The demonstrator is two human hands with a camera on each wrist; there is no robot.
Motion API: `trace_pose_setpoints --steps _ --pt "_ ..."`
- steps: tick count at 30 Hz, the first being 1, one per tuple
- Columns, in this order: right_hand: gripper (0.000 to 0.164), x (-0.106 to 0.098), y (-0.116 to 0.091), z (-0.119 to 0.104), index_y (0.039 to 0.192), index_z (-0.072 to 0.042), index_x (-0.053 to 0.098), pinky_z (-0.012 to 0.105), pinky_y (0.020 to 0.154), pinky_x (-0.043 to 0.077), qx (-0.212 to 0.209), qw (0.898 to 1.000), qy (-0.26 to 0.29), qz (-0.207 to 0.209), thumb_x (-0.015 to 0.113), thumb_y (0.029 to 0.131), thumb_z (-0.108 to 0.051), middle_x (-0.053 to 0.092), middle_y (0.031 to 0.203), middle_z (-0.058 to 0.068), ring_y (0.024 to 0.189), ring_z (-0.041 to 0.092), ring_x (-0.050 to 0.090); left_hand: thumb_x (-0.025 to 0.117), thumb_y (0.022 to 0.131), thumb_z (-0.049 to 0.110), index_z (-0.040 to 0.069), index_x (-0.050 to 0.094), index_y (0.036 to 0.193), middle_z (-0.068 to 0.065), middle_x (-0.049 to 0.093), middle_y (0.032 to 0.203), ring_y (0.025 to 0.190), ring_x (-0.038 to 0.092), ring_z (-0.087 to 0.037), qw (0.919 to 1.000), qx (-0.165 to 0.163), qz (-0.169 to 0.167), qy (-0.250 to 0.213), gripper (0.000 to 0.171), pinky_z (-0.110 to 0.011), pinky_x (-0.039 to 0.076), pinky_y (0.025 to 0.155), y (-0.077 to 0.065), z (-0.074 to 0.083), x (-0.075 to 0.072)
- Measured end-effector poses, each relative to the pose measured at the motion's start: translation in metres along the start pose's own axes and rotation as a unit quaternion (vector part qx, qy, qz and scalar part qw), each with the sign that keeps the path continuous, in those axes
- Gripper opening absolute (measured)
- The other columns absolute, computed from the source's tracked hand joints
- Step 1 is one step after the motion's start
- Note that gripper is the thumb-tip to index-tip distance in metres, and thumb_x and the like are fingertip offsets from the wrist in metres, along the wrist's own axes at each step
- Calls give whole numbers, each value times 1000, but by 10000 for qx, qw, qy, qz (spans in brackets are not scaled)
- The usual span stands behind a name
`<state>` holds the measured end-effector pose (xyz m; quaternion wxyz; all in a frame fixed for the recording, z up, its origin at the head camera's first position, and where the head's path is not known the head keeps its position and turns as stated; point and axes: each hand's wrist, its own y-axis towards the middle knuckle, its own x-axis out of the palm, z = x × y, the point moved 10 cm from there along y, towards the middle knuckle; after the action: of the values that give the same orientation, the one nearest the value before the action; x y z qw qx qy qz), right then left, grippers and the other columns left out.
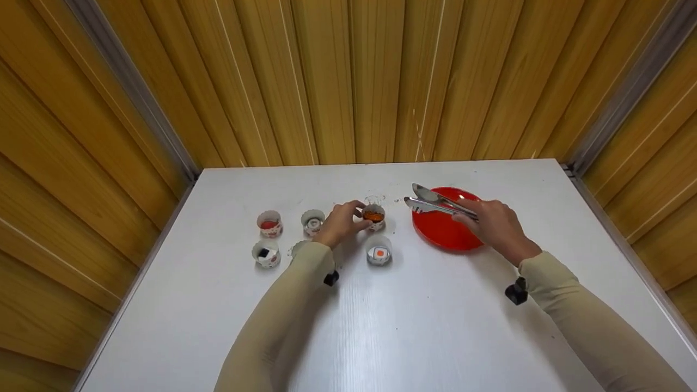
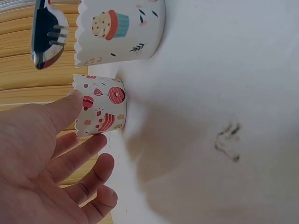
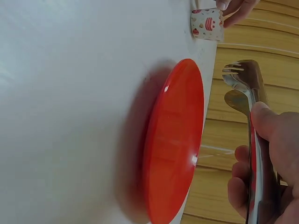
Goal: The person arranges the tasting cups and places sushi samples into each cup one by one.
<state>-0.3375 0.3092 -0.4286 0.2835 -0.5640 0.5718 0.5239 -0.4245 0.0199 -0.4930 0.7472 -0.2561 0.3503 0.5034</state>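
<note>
My left hand (image 1: 340, 223) pinches a patterned paper baking cup (image 1: 376, 225) near its scalloped rim, thumb on one side and fingertips on the other. Something orange shows inside it; in the left wrist view the cup (image 2: 105, 107) stands upright on the table. In my right hand (image 1: 498, 226) is a pair of metal serving tongs (image 1: 444, 204), gripped by the handles. The tongs' fork-like and spoon-like ends stand apart with nothing between them, above the red plate (image 1: 449, 235). Another paper cup (image 1: 379, 253), holding a white piece with an orange centre, stands nearer to me.
Several more paper cups stand left of my left hand: one with a red piece (image 1: 270, 224), one with a white piece (image 1: 313, 223), one with a black-and-white piece (image 1: 267, 255). Another is partly hidden behind my left sleeve (image 1: 313, 258). Wood-patterned walls (image 1: 375, 81) enclose the white table (image 1: 392, 326).
</note>
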Motion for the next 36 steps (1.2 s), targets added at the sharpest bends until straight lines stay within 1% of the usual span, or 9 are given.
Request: trace_pose_setpoints --steps 5,6,8,10,13,15,23,29,36 --pt "56 -5 -19 30 143 -7 60 34 59 47 448 9990 -39 -56 77 94 -27 74 99 22 76 31 58 75 96 31 11 61 137 -10 69 122 114 61 -27 10000 -55 0 9 47 -43 49 99 -1 1 0" --pt "56 -5 -22 35 143 -6 59 35 59 46 515 9986 -42 -62 77 94 -28 73 102 24 77 32 58 75 96 31 11 61 137 -11 69 122 114 61 -27 10000 -57 1 18 47 -43 49 99 -2 2 0" --pt "57 -6 -29 44 142 -3 60 35 57 43 608 9981 -82 -44 77 94 -29 73 98 24 74 31 56 75 96 31 11 61 137 -11 69 122 114 61 -27 10000 -60 -8 46 47 -43 49 98 -2 2 -1" --pt "57 -6 -36 52 140 -2 61 34 56 42 670 9977 -105 8 77 94 -29 73 99 25 74 31 57 74 97 30 11 62 137 -11 69 122 114 60 -27 10000 -44 -21 56 47 -44 49 98 -1 3 0" --pt "54 -6 -46 62 138 -1 63 33 54 39 765 9970 -78 48 78 93 -28 73 98 26 70 30 55 74 97 31 10 61 137 -11 69 122 115 60 -28 10000 11 -13 86 46 -44 48 99 -2 4 0" --pt "53 -6 -52 67 137 -1 63 33 54 39 811 9967 -51 43 78 93 -27 72 104 28 71 30 56 74 97 31 10 61 136 -11 69 122 115 59 -29 9999 36 7 104 47 -45 48 99 -2 5 -1" --pt "49 -2 -71 86 132 -1 65 33 55 44 1056 9944 29 -38 78 93 -28 73 96 23 73 32 59 75 96 29 9 62 137 -12 69 122 116 59 -29 10000 -58 1 21 47 -46 47 101 -2 3 -2" --pt "42 0 -79 94 128 -5 65 33 54 41 1139 9934 127 -49 77 94 -28 70 85 14 68 27 54 74 97 30 10 61 137 -12 68 123 115 60 -28 10000 -20 -17 38 47 -45 48 100 1 3 -1" --pt "55 5 -87 99 136 -5 60 34 53 39 1411 9895 231 -200 76 94 -36 65 82 10 73 29 54 74 97 28 8 62 136 -14 70 121 115 64 -31 9999 115 4 125 46 -44 50 99 1 4 0"
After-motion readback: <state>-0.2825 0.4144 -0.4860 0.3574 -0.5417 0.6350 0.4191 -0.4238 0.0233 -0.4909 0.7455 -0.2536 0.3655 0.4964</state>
